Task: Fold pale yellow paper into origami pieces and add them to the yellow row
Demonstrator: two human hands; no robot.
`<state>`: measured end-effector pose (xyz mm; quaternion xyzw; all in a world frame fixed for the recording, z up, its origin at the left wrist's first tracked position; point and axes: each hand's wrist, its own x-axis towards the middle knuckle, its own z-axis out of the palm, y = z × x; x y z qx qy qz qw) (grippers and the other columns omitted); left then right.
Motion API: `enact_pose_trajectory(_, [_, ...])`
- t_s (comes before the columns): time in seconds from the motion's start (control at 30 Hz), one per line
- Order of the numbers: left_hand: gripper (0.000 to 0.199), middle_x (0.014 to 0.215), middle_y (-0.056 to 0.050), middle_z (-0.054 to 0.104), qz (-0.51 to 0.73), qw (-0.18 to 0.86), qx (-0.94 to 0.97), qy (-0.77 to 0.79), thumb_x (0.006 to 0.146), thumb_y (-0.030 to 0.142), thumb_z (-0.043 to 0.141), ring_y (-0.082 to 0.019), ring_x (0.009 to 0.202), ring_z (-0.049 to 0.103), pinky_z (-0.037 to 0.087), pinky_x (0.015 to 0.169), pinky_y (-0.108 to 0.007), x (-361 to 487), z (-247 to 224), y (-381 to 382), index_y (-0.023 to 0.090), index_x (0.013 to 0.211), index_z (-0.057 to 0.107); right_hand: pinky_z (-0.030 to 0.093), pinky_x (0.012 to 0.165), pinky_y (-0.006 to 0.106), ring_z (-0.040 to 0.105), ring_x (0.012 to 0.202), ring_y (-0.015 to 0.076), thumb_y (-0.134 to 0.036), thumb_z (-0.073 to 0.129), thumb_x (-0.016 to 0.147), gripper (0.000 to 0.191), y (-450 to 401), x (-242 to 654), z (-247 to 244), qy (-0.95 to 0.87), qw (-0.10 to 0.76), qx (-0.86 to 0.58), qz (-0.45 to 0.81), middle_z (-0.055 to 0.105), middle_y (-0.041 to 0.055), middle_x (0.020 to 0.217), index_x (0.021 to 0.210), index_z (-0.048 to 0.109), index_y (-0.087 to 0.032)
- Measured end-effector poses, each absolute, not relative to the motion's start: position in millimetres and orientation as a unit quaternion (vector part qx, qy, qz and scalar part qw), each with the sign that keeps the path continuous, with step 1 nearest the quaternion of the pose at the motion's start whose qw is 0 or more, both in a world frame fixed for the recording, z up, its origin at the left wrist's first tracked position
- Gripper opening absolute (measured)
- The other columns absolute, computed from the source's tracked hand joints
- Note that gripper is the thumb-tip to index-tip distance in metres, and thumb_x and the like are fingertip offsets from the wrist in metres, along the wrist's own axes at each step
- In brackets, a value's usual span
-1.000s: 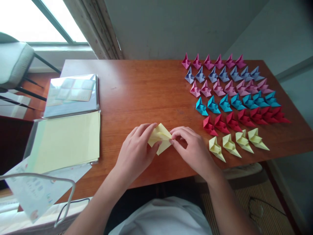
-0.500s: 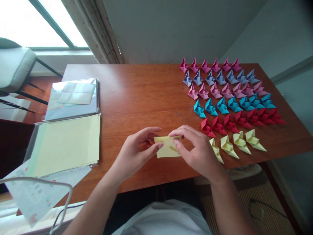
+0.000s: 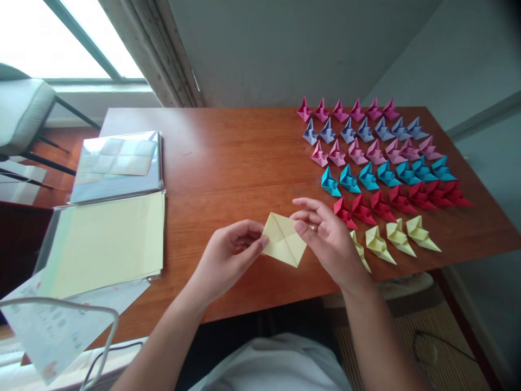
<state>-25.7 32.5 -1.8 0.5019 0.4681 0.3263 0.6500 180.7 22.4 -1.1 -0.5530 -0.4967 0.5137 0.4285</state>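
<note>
A folded piece of pale yellow origami paper (image 3: 284,239) is held above the near part of the table, turned to a diamond with creases crossing its middle. My left hand (image 3: 234,255) pinches its left corner between thumb and fingers. At the right corner, my right hand (image 3: 328,239) has its thumb on the paper, with the index finger lifted and the other fingers partly hidden behind. Several finished yellow paper figures (image 3: 379,244) stand just right of my right hand, which covers part of the nearest one.
Rows of folded figures in red (image 3: 381,207), blue (image 3: 368,177), pink, lilac and magenta fill the right side of the wooden table (image 3: 228,163). On the left lie yellow sheets (image 3: 106,239) and a plastic-covered folder (image 3: 118,163). A white metal tube (image 3: 81,307) curves at lower left.
The yellow paper has turned from a flat rectangle to a diamond showing its creases. My right hand has loosened, its index finger lifting off the top edge.
</note>
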Motion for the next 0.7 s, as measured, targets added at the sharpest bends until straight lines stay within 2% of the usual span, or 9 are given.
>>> enact_pose_trajectory(0.07, [0.019,0.081,-0.002,0.069,0.363,0.645,0.467,0.484,0.085,0.033,0.076,-0.013,0.073,0.063,0.051,0.066,-0.021,-23,-2,32,0.016,0.086,0.068,0.059,0.078,0.031,0.071,0.092,0.0204,-0.045,0.07,0.09,0.041,21,181,-6,-0.469,0.434,-0.542,0.546,0.072,0.0056,0.103,0.123,0.058,-0.026])
enact_pose_trajectory(0.17, [0.022,0.08,-0.001,0.07,0.391,0.638,0.436,0.5,0.08,0.033,0.081,-0.013,0.071,0.063,0.051,0.063,-0.021,-18,0,31,0.017,0.086,0.067,0.059,0.08,0.033,0.071,0.089,0.0209,-0.043,0.069,0.09,0.026,19,178,-12,-0.479,0.426,-0.517,0.568,0.073,0.0049,0.098,0.108,0.064,-0.024])
enact_pose_trajectory(0.23, [0.023,0.084,-0.003,0.072,0.39,0.641,0.433,0.5,0.079,0.034,0.081,-0.015,0.076,0.066,0.053,0.068,-0.023,-18,0,31,0.016,0.088,0.068,0.057,0.079,0.033,0.068,0.084,0.0204,-0.04,0.067,0.092,0.017,18,175,-14,-0.516,0.415,-0.536,0.524,0.071,0.0034,0.09,0.096,0.067,-0.024])
enact_pose_trajectory(0.37, [0.019,0.091,-0.006,0.075,0.373,0.639,0.468,0.483,0.084,0.032,0.076,-0.018,0.083,0.069,0.056,0.079,-0.028,-24,-4,30,0.016,0.092,0.07,0.05,0.071,0.029,0.059,0.073,0.017,-0.033,0.064,0.093,0.015,19,172,-8,-0.608,0.399,-0.566,0.388,0.063,0.0003,0.076,0.082,0.066,-0.023])
enact_pose_trajectory(0.47, [0.019,0.094,-0.007,0.076,0.367,0.637,0.487,0.472,0.085,0.03,0.075,-0.02,0.087,0.07,0.057,0.081,-0.029,-29,-6,30,0.016,0.1,0.073,0.048,0.069,0.027,0.057,0.073,0.0159,-0.028,0.064,0.094,0.013,20,171,-1,-0.652,0.389,-0.546,0.354,0.063,-0.0006,0.076,0.082,0.066,-0.023])
enact_pose_trajectory(0.6, [0.029,0.105,-0.009,0.078,0.349,0.681,0.465,0.446,0.085,0.029,0.076,-0.024,0.096,0.073,0.058,0.087,-0.033,-30,-5,29,0.017,0.111,0.074,0.049,0.072,0.028,0.06,0.076,0.0167,-0.029,0.064,0.094,0.01,20,169,1,-0.642,0.378,-0.54,0.392,0.067,0.0003,0.082,0.087,0.068,-0.023])
enact_pose_trajectory(0.7, [0.03,0.106,-0.01,0.079,0.34,0.685,0.461,0.45,0.084,0.03,0.077,-0.026,0.097,0.073,0.058,0.087,-0.035,-26,-3,27,0.016,0.11,0.076,0.051,0.073,0.028,0.063,0.078,0.0177,-0.03,0.064,0.093,0.011,19,167,-2,-0.616,0.377,-0.544,0.427,0.07,0.0012,0.085,0.088,0.07,-0.023])
